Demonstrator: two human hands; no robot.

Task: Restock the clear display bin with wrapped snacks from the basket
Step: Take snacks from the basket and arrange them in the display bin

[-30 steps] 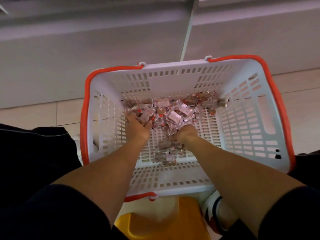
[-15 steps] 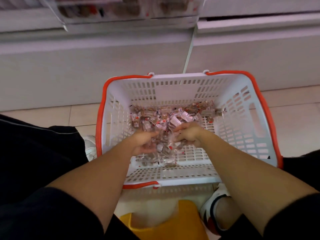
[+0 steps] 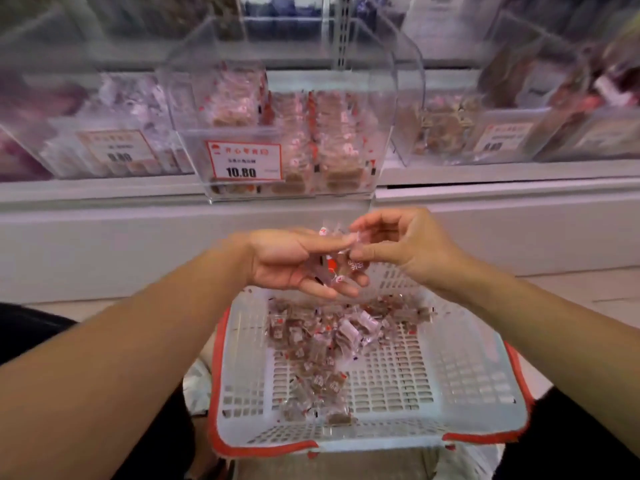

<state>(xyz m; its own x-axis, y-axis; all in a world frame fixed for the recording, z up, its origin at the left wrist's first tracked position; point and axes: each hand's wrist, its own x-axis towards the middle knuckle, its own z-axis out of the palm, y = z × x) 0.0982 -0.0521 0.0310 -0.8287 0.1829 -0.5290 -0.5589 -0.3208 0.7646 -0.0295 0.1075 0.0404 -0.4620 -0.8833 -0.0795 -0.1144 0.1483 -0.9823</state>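
Carrying step: snacks held up between left hand and right hand, both grips curled round them, above the basket. Next, probably up to 12 o'clock, over the bin rim, then let go gently.

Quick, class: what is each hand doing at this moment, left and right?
Left hand: cupped palm-up, holding a handful of small clear-wrapped snacks.
Right hand: fingers curled, pinching the same snacks from above.

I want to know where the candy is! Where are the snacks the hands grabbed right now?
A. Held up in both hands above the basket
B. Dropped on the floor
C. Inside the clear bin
A: the left hand and right hand pinch the wrapped snacks between them, above the basket, below the clear display bin.
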